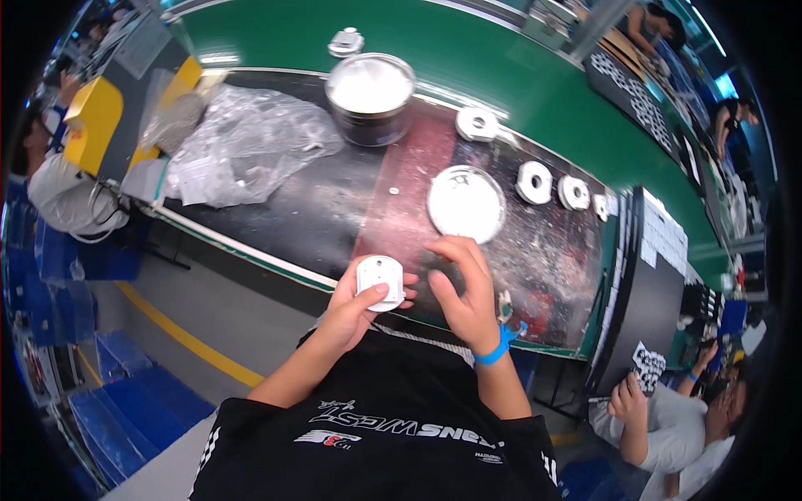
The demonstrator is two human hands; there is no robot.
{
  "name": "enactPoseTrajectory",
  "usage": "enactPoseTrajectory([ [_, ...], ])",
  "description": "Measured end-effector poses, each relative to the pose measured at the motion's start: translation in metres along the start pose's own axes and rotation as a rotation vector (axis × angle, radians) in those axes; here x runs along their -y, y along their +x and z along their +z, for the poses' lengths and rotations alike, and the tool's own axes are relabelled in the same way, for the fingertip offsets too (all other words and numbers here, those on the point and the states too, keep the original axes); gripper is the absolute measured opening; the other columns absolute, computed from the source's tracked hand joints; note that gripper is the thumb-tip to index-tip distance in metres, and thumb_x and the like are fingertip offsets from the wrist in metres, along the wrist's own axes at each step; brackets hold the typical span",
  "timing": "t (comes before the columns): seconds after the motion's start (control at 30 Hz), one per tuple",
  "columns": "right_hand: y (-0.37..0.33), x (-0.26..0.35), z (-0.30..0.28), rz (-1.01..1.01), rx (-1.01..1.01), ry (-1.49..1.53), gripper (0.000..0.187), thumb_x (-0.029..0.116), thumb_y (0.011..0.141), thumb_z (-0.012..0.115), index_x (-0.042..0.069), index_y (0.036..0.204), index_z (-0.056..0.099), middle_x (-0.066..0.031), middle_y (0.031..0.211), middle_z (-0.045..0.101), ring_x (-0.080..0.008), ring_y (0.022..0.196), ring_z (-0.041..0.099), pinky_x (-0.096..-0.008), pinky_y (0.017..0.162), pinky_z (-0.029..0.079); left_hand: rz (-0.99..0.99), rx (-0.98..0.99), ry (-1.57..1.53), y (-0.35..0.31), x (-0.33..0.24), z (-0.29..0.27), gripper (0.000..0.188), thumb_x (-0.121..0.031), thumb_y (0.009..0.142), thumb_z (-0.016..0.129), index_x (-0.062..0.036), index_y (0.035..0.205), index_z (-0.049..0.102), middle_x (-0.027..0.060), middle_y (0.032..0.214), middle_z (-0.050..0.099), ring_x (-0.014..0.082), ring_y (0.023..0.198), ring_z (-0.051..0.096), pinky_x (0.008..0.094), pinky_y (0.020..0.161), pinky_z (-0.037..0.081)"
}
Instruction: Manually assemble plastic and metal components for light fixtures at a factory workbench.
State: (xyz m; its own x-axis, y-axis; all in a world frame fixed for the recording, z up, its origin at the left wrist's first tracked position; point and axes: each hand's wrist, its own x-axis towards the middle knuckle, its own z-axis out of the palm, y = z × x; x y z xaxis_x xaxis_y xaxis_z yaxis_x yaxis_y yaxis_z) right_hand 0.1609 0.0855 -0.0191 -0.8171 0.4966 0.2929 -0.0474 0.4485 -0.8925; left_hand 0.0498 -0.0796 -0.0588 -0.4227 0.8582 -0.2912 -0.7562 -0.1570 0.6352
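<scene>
A white, rounded plastic part [386, 274] with small holes in its face lies in my left hand [344, 316]. The thumb presses on top of it while the fingers support it from beneath. Just to its right, my right hand [469, 294] hovers over the table's near edge, thumb and fingers apart and nothing visible between them. A blue strap [494, 352] circles that wrist. Beyond the right hand is a shallow round metal dish [500, 209]; its contents are washed out by glare. One tiny pale piece [393, 191] rests on the reddish strip of the table.
A deep metal pot [372, 132] stands at the back, beside a crumpled clear plastic bag [259, 142]. White ring-shaped parts [535, 182] sit at the right. A yellow and grey machine [96, 125] is at far left. Another person's hand [628, 401] shows at right, near a black panel [639, 292].
</scene>
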Motion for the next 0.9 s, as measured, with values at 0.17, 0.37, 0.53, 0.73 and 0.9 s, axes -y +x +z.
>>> enactPoseTrajectory([
  [0.17, 0.074, -0.002, 0.089, -0.149, 0.267, -0.061, 0.023, 0.01, 0.089, 0.063, 0.002, 0.11, 0.066, -0.0127, 0.103, 0.062, -0.0267, 0.096, 0.06, -0.0365, 0.085, 0.048, 0.168, -0.133, -0.013, -0.032, -0.027, -0.036, 0.042, -0.012, 0.094, 0.057, -0.0043, 0.131, 0.038, 0.0265, 0.122, 0.061, 0.0341, 0.105, 0.066, 0.0421, 0.087, 0.056],
  [0.37, 0.165, -0.018, 0.184, -0.459, 0.32, -0.771, 0.021, 0.008, 0.082, 0.062, 0.006, 0.102, 0.066, -0.0118, 0.104, 0.063, -0.0314, 0.098, 0.061, -0.0417, 0.084, 0.049, 0.234, -0.183, 0.02, -0.057, -0.043, -0.044, 0.038, -0.011, 0.094, 0.056, -0.0062, 0.127, 0.039, 0.0274, 0.12, 0.063, 0.0315, 0.102, 0.067, 0.0398, 0.083, 0.056],
  [0.53, 0.198, -0.023, 0.199, -0.505, 0.271, -1.073, 0.011, 0.009, 0.078, 0.062, 0.009, 0.088, 0.067, -0.0092, 0.093, 0.064, -0.0257, 0.094, 0.063, -0.0384, 0.081, 0.048, 0.263, -0.198, 0.055, -0.076, -0.039, -0.056, 0.039, -0.013, 0.093, 0.057, -0.0062, 0.128, 0.039, 0.0245, 0.119, 0.064, 0.0307, 0.103, 0.067, 0.0397, 0.085, 0.055],
  [0.73, 0.211, -0.039, 0.202, -0.561, 0.384, -1.081, 0.016, 0.006, 0.077, 0.064, 0.008, 0.092, 0.064, -0.0125, 0.09, 0.065, -0.0292, 0.083, 0.067, -0.0417, 0.069, 0.051, 0.193, -0.204, 0.041, -0.074, -0.043, -0.067, 0.038, -0.011, 0.094, 0.057, -0.006, 0.128, 0.039, 0.0239, 0.119, 0.064, 0.0303, 0.102, 0.067, 0.0374, 0.084, 0.056],
  [0.9, 0.198, -0.015, 0.166, -0.544, 0.361, -0.611, 0.024, 0.002, 0.077, 0.062, 0.009, 0.1, 0.06, -0.0178, 0.091, 0.058, -0.0383, 0.081, 0.063, -0.046, 0.069, 0.053, 0.224, -0.168, 0.069, -0.068, -0.05, -0.068, 0.039, -0.011, 0.094, 0.057, -0.0062, 0.128, 0.039, 0.0248, 0.119, 0.063, 0.0308, 0.103, 0.067, 0.0391, 0.084, 0.056],
])
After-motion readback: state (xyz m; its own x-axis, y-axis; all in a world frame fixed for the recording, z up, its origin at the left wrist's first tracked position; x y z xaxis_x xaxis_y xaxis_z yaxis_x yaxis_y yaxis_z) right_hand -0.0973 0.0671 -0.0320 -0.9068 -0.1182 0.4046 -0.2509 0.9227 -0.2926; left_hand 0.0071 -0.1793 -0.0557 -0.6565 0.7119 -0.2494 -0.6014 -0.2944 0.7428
